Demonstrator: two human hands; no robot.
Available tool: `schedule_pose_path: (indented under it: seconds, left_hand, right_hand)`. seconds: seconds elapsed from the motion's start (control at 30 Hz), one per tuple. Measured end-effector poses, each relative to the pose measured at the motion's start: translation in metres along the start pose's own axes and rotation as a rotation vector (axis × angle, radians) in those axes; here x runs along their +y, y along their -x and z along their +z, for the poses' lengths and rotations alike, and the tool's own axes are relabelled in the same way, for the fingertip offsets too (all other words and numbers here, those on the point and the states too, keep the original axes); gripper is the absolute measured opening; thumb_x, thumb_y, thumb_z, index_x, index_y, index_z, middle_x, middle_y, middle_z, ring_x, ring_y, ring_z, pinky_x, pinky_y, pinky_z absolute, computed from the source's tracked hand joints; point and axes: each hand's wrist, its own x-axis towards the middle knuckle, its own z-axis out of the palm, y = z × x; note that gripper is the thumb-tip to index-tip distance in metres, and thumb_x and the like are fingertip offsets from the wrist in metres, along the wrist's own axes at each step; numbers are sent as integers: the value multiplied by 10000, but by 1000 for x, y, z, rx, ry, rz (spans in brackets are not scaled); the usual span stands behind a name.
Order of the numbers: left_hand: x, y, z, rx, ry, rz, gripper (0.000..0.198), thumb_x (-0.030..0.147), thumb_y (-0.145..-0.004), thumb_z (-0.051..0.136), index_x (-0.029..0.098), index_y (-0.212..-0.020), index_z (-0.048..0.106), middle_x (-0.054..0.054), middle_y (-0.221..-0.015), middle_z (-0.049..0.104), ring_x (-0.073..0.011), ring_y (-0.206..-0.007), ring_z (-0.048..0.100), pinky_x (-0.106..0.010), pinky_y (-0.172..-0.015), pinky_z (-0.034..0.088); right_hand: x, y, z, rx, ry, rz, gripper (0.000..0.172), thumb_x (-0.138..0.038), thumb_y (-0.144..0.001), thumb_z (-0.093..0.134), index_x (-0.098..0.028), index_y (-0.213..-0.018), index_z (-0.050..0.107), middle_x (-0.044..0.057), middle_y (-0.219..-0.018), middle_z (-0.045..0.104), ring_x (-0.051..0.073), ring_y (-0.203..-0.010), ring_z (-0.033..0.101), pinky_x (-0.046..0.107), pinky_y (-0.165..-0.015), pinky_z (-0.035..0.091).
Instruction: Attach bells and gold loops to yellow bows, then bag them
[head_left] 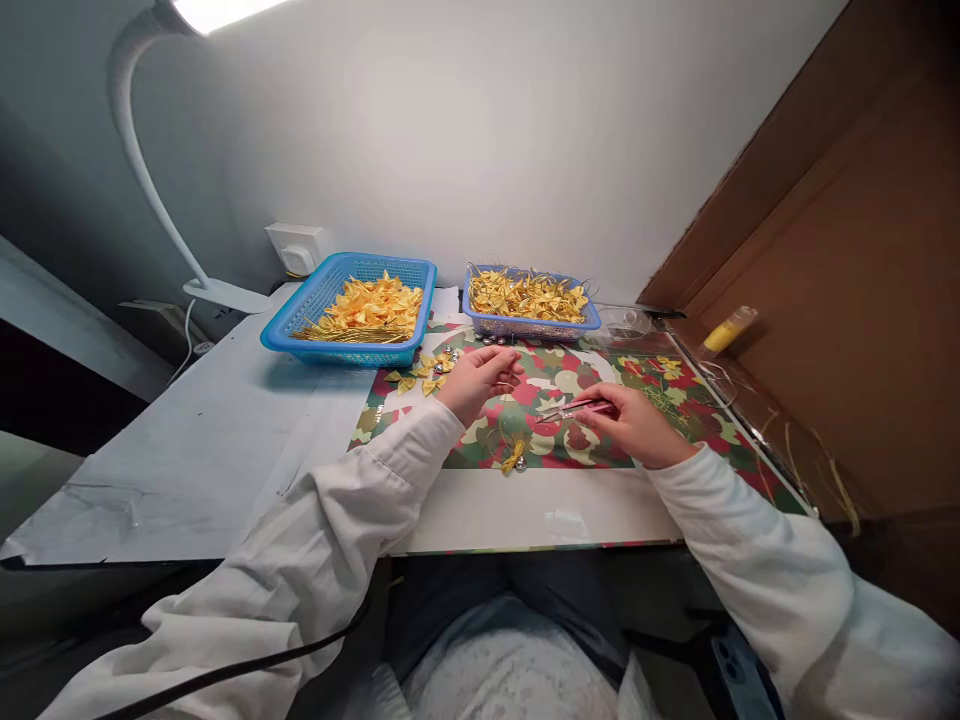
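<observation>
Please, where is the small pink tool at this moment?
In the head view, the pink tool is right of centre, held in the right hand over the camouflage-patterned sheet, with the left hand to its left.

A white gooseneck lamp (133, 150) glared at upper left, brightening the smooth pale-grey wall (450, 130); corners fell dim, and wide-angle distortion stretched the edges.

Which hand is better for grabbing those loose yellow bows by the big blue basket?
Probably the left hand: it's closer to the yellow bows, while the right hand holds a pink tool farther away.
</observation>
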Motion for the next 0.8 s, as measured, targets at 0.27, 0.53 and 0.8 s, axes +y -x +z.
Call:
schedule_pose_path:
  seconds: [0.27, 0.53, 0.8]
  left_hand:
    - [9, 16, 20, -193, 21, -6, 270, 377, -710, 725, 134, -756, 619, -3, -687, 670, -79, -586, 617, -185, -551, 462]
    - [13, 21, 32, -249, 32, -80, 164, 283, -775, 664, 133, -716, 632, -12, -691, 670, -64, -586, 588, -173, -541, 441]
    - [16, 24, 41, -280, 52, -150, 171, 230, -808, 621, 137, -665, 630, -11, -650, 658, -68, -562, 583, -172, -519, 438]
  right_hand:
    - [-28, 9, 16, -79, 109, -162, 198, -379, -848, 575, -199, -905, 632, 62, -839, 667, 173, -706, 628, 290, -612, 509]
    - [-16, 20, 17, -91, 171, -134, 147, -311, -855, 577, -220, -960, 622, 59, -859, 652, 177, -732, 627, 294, -617, 527]
    - [-7, 31, 20, -92, 42, -50, 166, -347, -849, 595, -261, -990, 607, 82, -938, 650, 219, -814, 657, 341, -634, 596]
